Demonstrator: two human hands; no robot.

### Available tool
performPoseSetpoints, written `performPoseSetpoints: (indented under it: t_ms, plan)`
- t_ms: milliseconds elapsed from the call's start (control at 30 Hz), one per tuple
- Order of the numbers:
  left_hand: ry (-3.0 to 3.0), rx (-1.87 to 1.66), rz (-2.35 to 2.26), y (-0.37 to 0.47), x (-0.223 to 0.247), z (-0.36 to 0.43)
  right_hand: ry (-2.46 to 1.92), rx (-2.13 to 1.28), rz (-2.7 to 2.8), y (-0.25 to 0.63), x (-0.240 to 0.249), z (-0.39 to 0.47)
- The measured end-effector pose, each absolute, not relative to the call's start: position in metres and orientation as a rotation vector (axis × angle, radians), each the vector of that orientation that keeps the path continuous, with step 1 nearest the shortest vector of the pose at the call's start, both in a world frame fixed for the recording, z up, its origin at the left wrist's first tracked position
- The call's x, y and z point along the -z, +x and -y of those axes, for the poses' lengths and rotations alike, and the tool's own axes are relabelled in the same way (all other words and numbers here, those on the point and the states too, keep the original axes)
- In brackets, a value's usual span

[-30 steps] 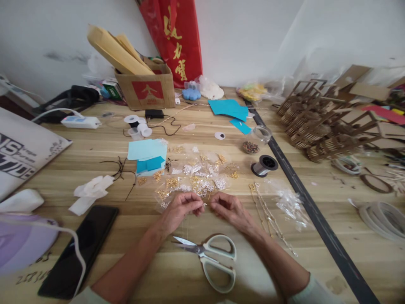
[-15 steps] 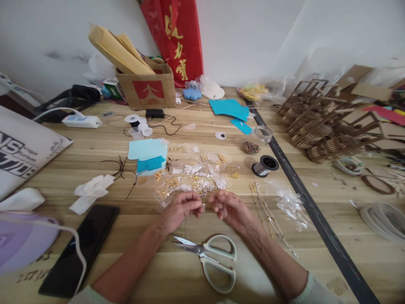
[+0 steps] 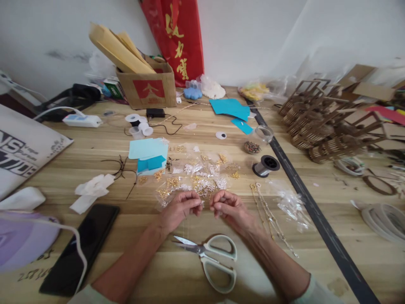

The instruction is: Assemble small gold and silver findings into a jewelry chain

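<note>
My left hand (image 3: 185, 207) is closed in a pinch on a tiny silvery piece (image 3: 202, 203) that shows at the fingertips. Faint thin lines, like clear thread, hang below this hand. Close by on the right, my right hand (image 3: 228, 207) pinches thumb to fingers; whatever is between them is too small to make out. Just beyond both hands lie small clear bags (image 3: 193, 171) with gold and silver beads and findings. White-handled scissors (image 3: 218, 261) rest on the table nearer to me, blades pointing left. Two fine chains (image 3: 270, 215) lie right of my right hand.
A wire spool (image 3: 265, 166) and a jar of dark beads (image 3: 252, 147) stand at the right. Crumpled clear bags (image 3: 294, 207) lie near a black strip. A phone (image 3: 79, 249), tissue (image 3: 91, 192) and blue cards (image 3: 148, 150) are on the left. Brown wooden models (image 3: 329, 122) stand far right.
My right hand's fingers have drawn together into a pinch, the thumb now against the fingertips. My left hand stays nearly where it was.
</note>
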State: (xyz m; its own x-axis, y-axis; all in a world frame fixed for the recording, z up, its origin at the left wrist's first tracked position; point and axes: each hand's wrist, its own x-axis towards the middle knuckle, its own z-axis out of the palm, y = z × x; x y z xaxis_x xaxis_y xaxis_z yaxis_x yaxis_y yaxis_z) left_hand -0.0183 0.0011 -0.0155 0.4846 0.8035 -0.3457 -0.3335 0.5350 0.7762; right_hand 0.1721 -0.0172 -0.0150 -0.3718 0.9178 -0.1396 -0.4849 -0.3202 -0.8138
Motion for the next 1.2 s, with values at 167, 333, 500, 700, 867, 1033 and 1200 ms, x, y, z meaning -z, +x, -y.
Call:
performPoseSetpoints:
  t_ms: [167, 333, 500, 700, 867, 1033, 1200]
  plan:
    - [0.731, -0.773, -0.785, -0.0189, 0.0159, -0.0013, -0.824, -1.778, 1.015, 0.1768, 0.0122, 0.0163]
    - [0.765, -0.774, -0.790, -0.0191, 0.0149, -0.0018, -0.832, -1.754, 0.984, 0.1797, 0.0126, 0.0156]
    - [0.793, -0.767, -0.796, -0.0184, 0.0152, -0.0017, -0.852, -1.747, 0.924, 0.1773, 0.0149, 0.0162]
    - [0.815, -0.755, -0.811, -0.0188, 0.0180, -0.0004, -0.843, -1.741, 0.933, 0.1755, 0.0110, 0.0154]
    - [0.833, -0.752, -0.818, -0.0184, 0.0172, -0.0004, -0.878, -1.733, 0.948, 0.1758, 0.0116, 0.0153]
    - [0.831, -0.757, -0.832, -0.0171, 0.0149, -0.0013, -0.877, -1.710, 1.000, 0.1769, 0.0150, 0.0155]
    - [0.831, -0.767, -0.825, -0.0166, 0.0145, -0.0005, -0.929, -1.643, 1.114, 0.1766, 0.0127, 0.0178]
